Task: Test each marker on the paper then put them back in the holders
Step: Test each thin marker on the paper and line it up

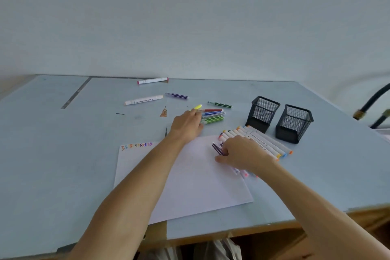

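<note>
White paper flat at centre, coloured test marks along its 11 o'clock corner. Thin striped markers clustered at 12; thick white markers rowed at 2. Two black mesh holders upright beyond.

Pale blue table, plain white wall behind, black hose at right edge.

The paper carries a row of small handwritten 3s in several colours along its top left edge, and the white marker lying far left on the table bears dark print along its barrel, too small to read.
</note>
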